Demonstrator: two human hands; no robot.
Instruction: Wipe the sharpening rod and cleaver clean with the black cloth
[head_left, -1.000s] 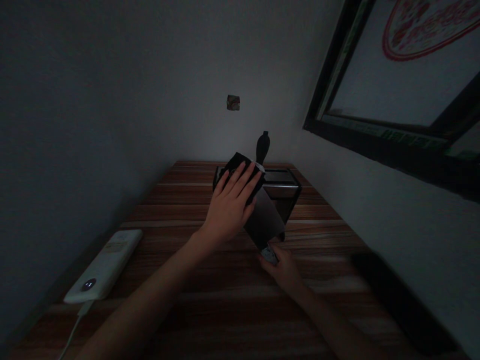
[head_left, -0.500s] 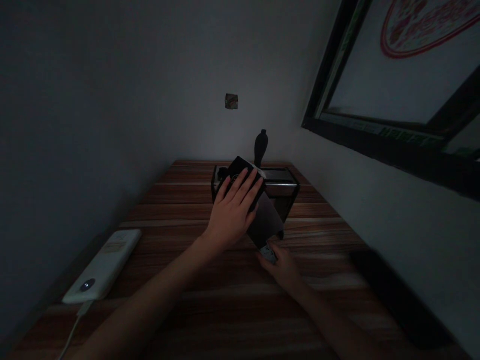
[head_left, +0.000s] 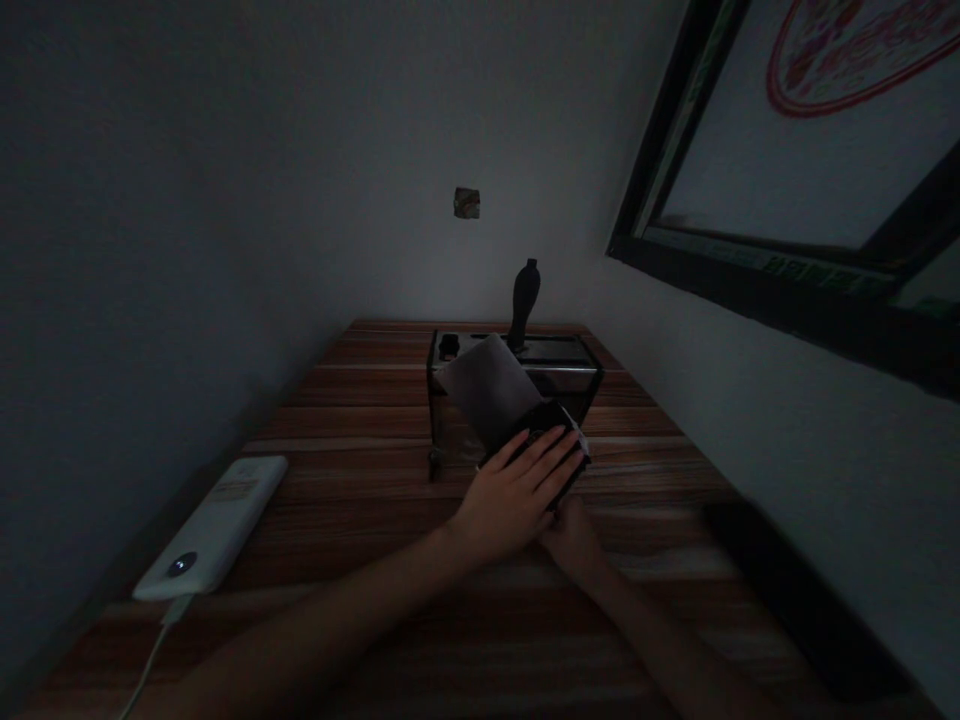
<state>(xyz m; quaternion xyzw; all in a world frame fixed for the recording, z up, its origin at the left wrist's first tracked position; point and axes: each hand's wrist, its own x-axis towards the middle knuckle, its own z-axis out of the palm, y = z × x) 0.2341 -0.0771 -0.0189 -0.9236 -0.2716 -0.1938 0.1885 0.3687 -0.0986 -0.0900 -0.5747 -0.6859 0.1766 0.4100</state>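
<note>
A broad, flat grey plate (head_left: 491, 385), much like a cleaver blade, slants across the middle of the view. Over its lower end lies a dark folded pad (head_left: 551, 415) with a pale edge. My left hand (head_left: 517, 485) holds the pad against the plate, fingers stretched over it and close together. Below it, my right hand (head_left: 571, 535) is closed around the plate's near end, partly hidden by the left hand. Just behind the plate stands a metal-topped box (head_left: 559, 350) with an upright black handle (head_left: 526, 295).
On the left of the striped wooden table (head_left: 322, 450) lies a white power bank (head_left: 217, 525) with a cable (head_left: 150, 660) plugged in. A long black object (head_left: 795, 590) lies along the right side. Walls border the table; a dark-framed window (head_left: 750, 255) is upper right.
My left hand has slid the dark pad down and right along the plate, from its far end to the near end by my right hand. The plate's upper part is now uncovered.
</note>
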